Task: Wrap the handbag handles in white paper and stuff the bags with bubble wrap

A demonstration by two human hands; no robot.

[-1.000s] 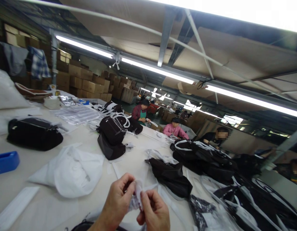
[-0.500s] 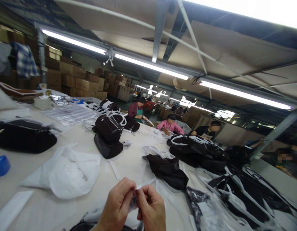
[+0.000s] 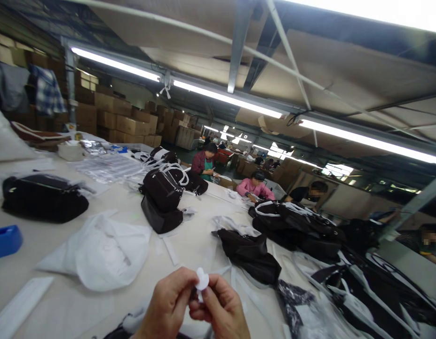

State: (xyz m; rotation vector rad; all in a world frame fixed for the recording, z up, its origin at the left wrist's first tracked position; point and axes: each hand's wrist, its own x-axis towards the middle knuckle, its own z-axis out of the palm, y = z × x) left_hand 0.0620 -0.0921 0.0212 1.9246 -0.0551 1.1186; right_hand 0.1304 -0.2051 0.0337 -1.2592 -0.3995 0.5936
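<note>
Both hands meet low in the middle of the head view, over the near side of the white table. My left hand pinches one side of a small white piece with rounded ends, which looks like thin foam or paper. My right hand grips its other side between thumb and fingers. Below the hands, a black item with white wrapping is mostly hidden by them and cut off by the frame's bottom edge. Just beyond lies a soft black bag on its side.
A white cloth bag and a blue tape dispenser lie to the left. Black handbags stand farther back. More black bags with wrapped handles and crumpled plastic fill the right. Several co-workers sit across the table.
The small white piece now sticks up between my fingertips, showing rounded ends. My right hand has shifted slightly right and its fingers have turned. The view has swung slightly left.
</note>
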